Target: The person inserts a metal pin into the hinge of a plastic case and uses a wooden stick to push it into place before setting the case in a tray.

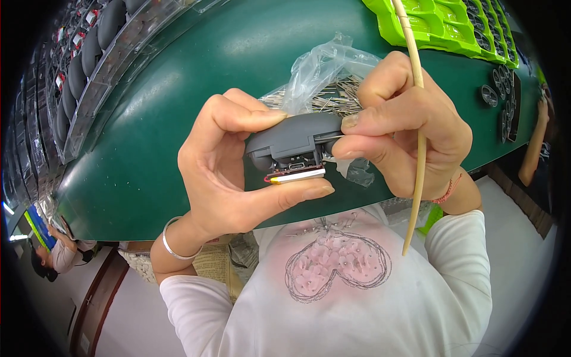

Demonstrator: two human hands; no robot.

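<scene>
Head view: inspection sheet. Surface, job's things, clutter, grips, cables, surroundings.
Surface: green tabletop, glossy
Job's things: dark grey device, white flat part beneath; metal pin at its right side
Clutter: pin heap, clear plastic bag, pale stick, lime-green tray
Grips: left grip holds the device; right grip pinches the pin
Cables: short red wire at the white part's left end
Surroundings: clear tray of grey parts; person at left, another's arm at right

Curved grey case (295, 135), metal pin (332, 138) at right end, long pale stick (422, 149)
</scene>
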